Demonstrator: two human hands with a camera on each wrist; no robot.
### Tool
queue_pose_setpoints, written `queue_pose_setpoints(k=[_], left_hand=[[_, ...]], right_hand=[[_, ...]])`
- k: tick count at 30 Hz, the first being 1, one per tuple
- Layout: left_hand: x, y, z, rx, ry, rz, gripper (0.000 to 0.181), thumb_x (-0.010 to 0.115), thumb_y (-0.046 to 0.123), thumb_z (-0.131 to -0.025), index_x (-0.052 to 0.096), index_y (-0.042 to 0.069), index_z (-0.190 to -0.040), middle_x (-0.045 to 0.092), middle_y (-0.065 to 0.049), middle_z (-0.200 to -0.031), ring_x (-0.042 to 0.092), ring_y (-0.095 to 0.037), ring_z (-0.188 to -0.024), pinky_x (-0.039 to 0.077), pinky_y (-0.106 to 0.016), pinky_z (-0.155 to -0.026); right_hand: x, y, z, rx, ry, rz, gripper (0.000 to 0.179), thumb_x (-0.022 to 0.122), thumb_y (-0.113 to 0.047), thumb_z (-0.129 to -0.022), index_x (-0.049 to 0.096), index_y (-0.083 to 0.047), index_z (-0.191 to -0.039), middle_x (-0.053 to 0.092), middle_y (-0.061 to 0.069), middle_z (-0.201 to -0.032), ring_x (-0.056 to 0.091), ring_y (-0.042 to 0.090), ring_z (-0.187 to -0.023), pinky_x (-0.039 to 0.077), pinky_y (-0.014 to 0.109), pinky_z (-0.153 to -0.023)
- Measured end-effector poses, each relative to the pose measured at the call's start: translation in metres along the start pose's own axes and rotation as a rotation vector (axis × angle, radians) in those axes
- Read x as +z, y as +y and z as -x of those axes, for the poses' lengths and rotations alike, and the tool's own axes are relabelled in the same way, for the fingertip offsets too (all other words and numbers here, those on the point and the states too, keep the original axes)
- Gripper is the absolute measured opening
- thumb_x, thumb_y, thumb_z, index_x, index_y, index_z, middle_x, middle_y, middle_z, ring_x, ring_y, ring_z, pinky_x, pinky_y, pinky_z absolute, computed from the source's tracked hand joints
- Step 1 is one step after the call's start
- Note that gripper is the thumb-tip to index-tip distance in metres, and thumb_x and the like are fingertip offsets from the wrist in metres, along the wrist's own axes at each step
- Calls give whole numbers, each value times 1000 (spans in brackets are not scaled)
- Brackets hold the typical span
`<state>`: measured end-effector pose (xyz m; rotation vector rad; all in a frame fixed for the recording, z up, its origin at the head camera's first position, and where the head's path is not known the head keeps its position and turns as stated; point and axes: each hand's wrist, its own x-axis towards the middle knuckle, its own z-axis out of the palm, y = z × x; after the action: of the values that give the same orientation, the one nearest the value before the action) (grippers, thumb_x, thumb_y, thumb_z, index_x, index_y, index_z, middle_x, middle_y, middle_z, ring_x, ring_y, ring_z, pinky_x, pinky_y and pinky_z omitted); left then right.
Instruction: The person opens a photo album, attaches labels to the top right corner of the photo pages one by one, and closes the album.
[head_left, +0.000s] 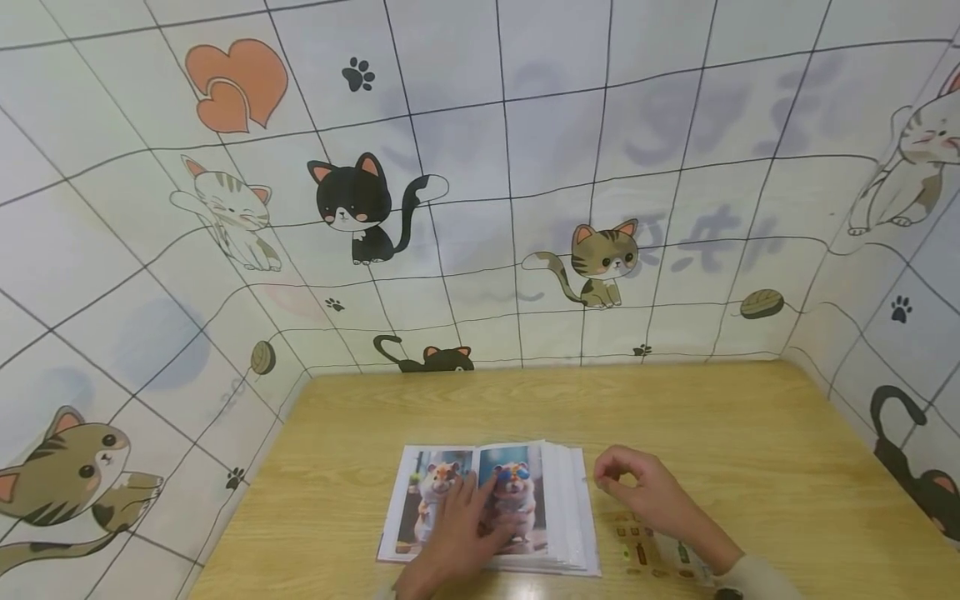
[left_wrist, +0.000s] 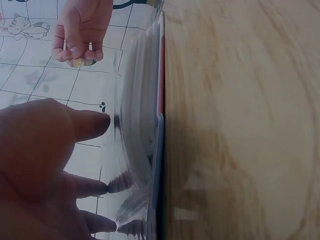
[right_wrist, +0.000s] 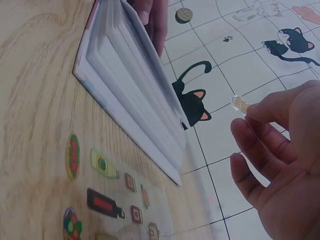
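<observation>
An open photo album (head_left: 572, 512) lies on the table, a hamster picture showing on each of its two facing pages. My left hand (head_left: 459, 529) rests across the middle of the pages with fingers spread; in the left wrist view its fingertips (left_wrist: 97, 187) touch the clear page sleeve. To the right of the album, my right hand (head_left: 648, 492) is raised over a sticker sheet (head_left: 660, 554). Between its thumb and forefinger it pinches a small yellowish sticker (right_wrist: 241, 104) with a clear edge. Food and bottle pictures cover the sheet, part of which the right forearm hides.
The wooden table (head_left: 540, 400) meets a cat-patterned cloth wall (head_left: 480, 292) at the back and both sides. A stack of album leaves (right_wrist: 135, 75) stands slightly fanned at the right edge of the album.
</observation>
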<state>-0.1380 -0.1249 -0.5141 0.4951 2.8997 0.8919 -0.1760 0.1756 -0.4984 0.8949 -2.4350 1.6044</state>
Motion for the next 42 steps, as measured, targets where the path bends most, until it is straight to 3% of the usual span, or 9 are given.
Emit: queue_pose_setpoints(k=[3,9,16,19,24,29,34,36,42], left_hand=[[1,-2,2,-44,-58,-41,78,51,57,-87,28,13,-147,23,-25,-149,15,-48,-137,11,-69,-102],[3,-3,2,-75,-89,-87,81,46,64,-86,23,19,-149,20,-20,-152,12,-43,-139,9,-68,-103],[7,0,1,-82,-109,-105,80,44,65,-87,19,23,-150,19,-18,-153,11,-43,-139,9,-66,-105],[7,2,1,-80,-106,-121,81,44,65,-86,18,22,-150,19,-18,-153,12,-44,-139,11,-66,-105],[7,3,0,-87,-111,-162,82,43,66,-86,18,22,-150,20,-17,-153,14,-43,-139,13,-66,-105],[6,3,2,-80,-118,-183,81,43,65,-87,19,21,-150,21,-18,-152,16,-43,-138,14,-67,-103],[4,5,3,-82,-117,-197,81,43,65,-87,23,19,-149,23,-20,-151,18,-43,-138,16,-68,-102],[3,5,3,-86,-123,-206,81,43,66,-86,22,18,-149,23,-19,-151,17,-43,-138,15,-67,-103],[5,2,2,-84,-135,-229,82,39,68,-86,20,20,-150,20,-18,-153,15,-42,-139,15,-67,-103]], right_hand=[[4,-2,-4,-6,-12,-18,8,60,-7,-90,62,-15,-90,63,-1,-86,58,10,-77,50,27,-68],[14,-6,-19,37,-87,-66,4,57,-16,-93,61,-16,-93,63,8,-92,58,12,-81,51,30,-70],[32,-14,-37,14,-116,-74,6,59,-6,-90,61,-12,-90,62,-2,-88,58,12,-77,51,29,-68],[43,-23,-45,3,-128,-69,11,59,0,-88,60,-11,-88,62,-4,-86,59,17,-75,51,29,-67],[53,-47,-60,36,-166,-107,13,57,4,-87,59,-8,-86,63,8,-86,60,31,-75,51,29,-67],[57,-61,-72,100,-210,-148,6,56,2,-88,60,-3,-89,62,12,-88,60,25,-73,51,27,-66],[64,-61,-83,135,-230,-157,5,56,1,-89,60,0,-91,63,16,-90,54,11,-63,50,25,-57],[67,-61,-89,153,-226,-148,5,56,0,-89,60,1,-91,63,17,-91,56,16,-64,48,25,-56],[89,-27,-105,236,-216,-133,4,60,-9,-90,62,-6,-90,64,6,-90,58,24,-64,47,27,-52]])
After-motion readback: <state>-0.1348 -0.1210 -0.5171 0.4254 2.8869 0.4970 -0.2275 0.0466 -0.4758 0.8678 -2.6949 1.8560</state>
